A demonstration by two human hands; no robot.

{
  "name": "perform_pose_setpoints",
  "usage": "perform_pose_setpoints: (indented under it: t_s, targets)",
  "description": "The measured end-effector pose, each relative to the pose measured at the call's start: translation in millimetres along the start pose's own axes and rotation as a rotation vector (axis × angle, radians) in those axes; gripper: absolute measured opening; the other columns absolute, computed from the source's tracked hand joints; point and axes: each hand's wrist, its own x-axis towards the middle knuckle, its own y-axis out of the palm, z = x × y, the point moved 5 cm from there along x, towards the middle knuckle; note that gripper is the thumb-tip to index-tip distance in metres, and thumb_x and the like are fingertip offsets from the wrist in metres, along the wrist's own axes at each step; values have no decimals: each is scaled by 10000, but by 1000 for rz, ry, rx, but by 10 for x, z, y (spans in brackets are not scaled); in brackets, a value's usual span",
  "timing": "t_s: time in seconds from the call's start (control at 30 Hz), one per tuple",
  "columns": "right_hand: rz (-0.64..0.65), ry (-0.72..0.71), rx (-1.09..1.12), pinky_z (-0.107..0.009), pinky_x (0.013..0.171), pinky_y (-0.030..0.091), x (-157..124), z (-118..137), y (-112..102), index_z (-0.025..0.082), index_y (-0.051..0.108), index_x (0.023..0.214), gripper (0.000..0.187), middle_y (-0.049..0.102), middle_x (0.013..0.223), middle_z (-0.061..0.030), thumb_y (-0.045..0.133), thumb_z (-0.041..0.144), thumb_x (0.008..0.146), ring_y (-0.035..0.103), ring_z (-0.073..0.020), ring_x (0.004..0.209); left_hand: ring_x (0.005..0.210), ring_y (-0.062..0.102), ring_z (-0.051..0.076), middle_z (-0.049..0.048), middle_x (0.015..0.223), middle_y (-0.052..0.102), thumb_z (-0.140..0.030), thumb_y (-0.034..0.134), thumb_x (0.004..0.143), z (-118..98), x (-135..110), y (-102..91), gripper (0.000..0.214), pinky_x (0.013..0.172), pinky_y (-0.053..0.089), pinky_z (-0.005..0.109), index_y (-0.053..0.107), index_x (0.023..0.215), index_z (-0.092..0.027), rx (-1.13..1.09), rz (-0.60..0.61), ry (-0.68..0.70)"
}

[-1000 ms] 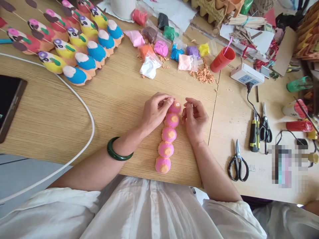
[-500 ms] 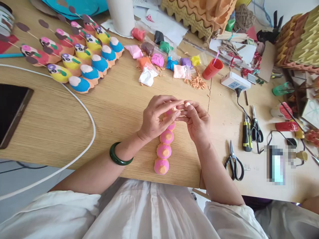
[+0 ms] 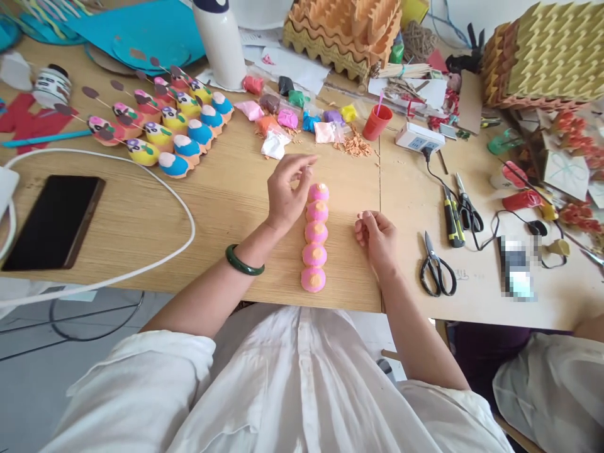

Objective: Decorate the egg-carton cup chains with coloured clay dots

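Observation:
A row of several pink clay balls (image 3: pixel 315 234) with orange centres lies on the wooden table (image 3: pixel 212 207), running away from me. My left hand (image 3: pixel 287 192) hovers just left of the farthest ball, fingers loosely curled and apart, with nothing seen in them. My right hand (image 3: pixel 377 238) rests on the table to the right of the row, its fingers curled and pinching a small pale bit of clay (image 3: pixel 361 216). A green bangle (image 3: pixel 243 264) is on my left wrist.
Small bags of coloured clay (image 3: pixel 302 119) and a red cup (image 3: pixel 376 121) lie beyond the row. Painted bird figures (image 3: pixel 174 135) sit far left, with a white cable (image 3: pixel 141 163) and a dark phone (image 3: pixel 54 220). Black scissors (image 3: pixel 436 274), pliers (image 3: pixel 465 211) and a power strip (image 3: pixel 419 136) are at the right.
My hands were together above the far end of the row; they have parted, the left staying by the top ball, the right dropping to the table. My view has tilted up.

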Motion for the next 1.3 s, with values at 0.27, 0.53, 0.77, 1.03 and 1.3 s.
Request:
perform_pose_setpoints:
  t_s: [0.27, 0.53, 0.77, 1.03, 1.3]
  targets:
    - [-5, -141, -19, -214, 452, 459, -67, -150, -117, 237, 659, 912, 592, 684, 687, 48, 921, 729, 714, 579, -88, 528, 973, 743, 167, 95, 1268, 775, -288, 657, 933, -199, -433, -548, 312, 848, 672, 274, 842, 1170, -202, 63, 101, -203]
    - [-29, -218, -10, -221, 543, 568, 16, -177, -164, 246, 651, 1006, 585, 723, 842, 34, 936, 669, 721, 660, -103, 671, 1019, 767, 199, 81, 1271, 743, -361, 734, 942, -28, -1294, -1314, 239, 930, 715, 367, 848, 1119, -248, 95, -2, -365]
    - [12, -227, -48, -208, 447, 474, 60, -165, -133, 234, 658, 899, 547, 664, 678, 56, 931, 671, 716, 569, -88, 531, 969, 771, 192, 115, 1256, 736, -437, 682, 985, -89, -1370, -1313, 307, 897, 719, 361, 826, 1108, -195, 108, -76, -307]
    - [6, -261, -71, -232, 479, 513, 105, -168, -168, 256, 666, 958, 421, 677, 740, 37, 907, 553, 783, 602, -105, 561, 933, 781, 154, 117, 1238, 748, -395, 640, 1002, -110, -1350, -1313, 312, 900, 692, 305, 829, 1112, -173, 101, -54, -258]
    - [-28, -253, -44, -220, 466, 516, 52, -112, -170, 238, 710, 944, 410, 693, 720, 38, 912, 536, 749, 588, -93, 546, 1117, 784, 219, 118, 1198, 784, -396, 656, 1020, -141, -1351, -1297, 294, 907, 700, 329, 845, 1089, -182, 112, -8, -217]
